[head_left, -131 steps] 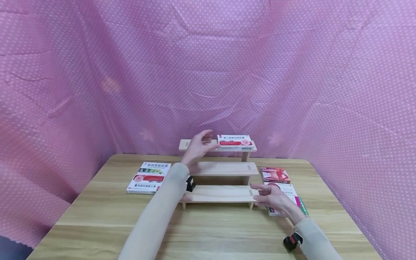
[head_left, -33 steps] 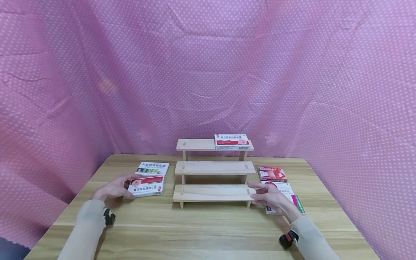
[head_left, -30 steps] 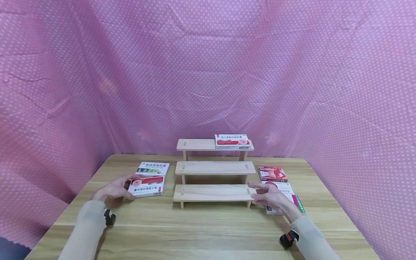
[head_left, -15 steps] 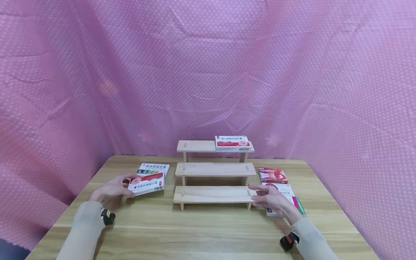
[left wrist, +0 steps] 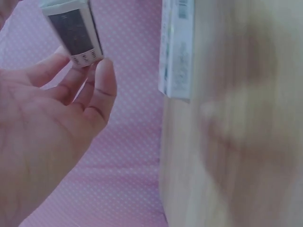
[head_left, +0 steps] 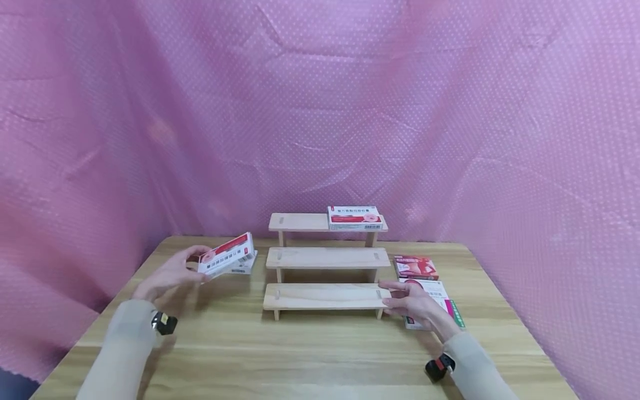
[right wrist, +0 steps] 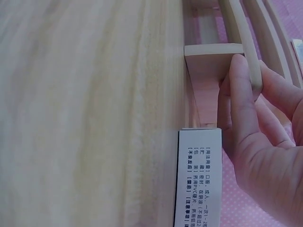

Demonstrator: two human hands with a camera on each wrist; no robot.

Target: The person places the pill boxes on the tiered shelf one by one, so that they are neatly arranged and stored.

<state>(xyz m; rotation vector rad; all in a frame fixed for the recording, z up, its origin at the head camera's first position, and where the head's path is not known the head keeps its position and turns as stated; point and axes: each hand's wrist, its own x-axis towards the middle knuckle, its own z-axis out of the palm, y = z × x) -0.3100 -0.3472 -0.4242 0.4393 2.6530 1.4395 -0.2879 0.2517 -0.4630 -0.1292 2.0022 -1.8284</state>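
Note:
My left hand [head_left: 172,273] grips a white and red medicine box [head_left: 227,255] by its left end, tilted and raised off the table at the left. Partly hidden behind it, another white medicine box [head_left: 245,265] lies on the table. In the left wrist view the held box [left wrist: 73,33] sits between thumb and fingers. My right hand [head_left: 417,303] pinches the right end of the lowest board of a three-step wooden rack [head_left: 325,297]; the right wrist view shows fingers under the board and thumb over it. A matching white and red box [head_left: 355,218] lies on the top step's right side.
Right of the rack lie a red box [head_left: 416,268] and a white box [head_left: 431,290], with a green-edged box [head_left: 456,314] partly under the right hand's side. A pink dotted cloth [head_left: 320,122] hangs behind the wooden table [head_left: 300,355].
My left hand went from the top step to the boxes at the left, took hold of the white and red one and lifted it, tilting it. The right hand stayed on the rack.

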